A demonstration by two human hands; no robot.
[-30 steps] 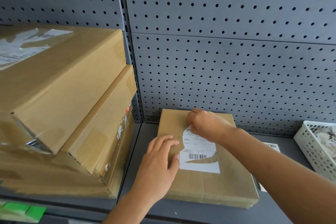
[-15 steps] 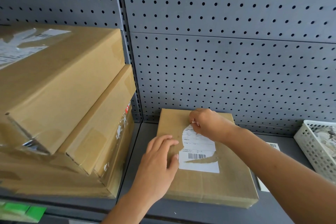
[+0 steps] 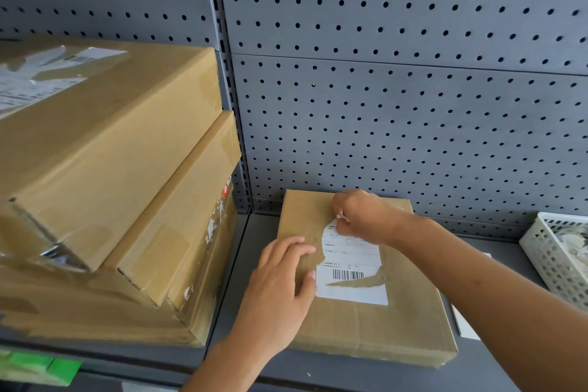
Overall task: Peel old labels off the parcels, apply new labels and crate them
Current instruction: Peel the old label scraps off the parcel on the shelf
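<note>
A person's right hand (image 3: 359,216) pinches the torn shipping label (image 3: 351,267) on a flat cardboard parcel (image 3: 366,321); the left hand (image 3: 283,280) presses flat-fingered beside it.

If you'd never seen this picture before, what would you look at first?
Probably the two hands on the flat brown parcel in the middle of the shelf. The right hand pinches the top corner of its torn white label, while the left hand presses flat on the cardboard beside it. After that, the big stack of cardboard boxes filling the left side.
</note>
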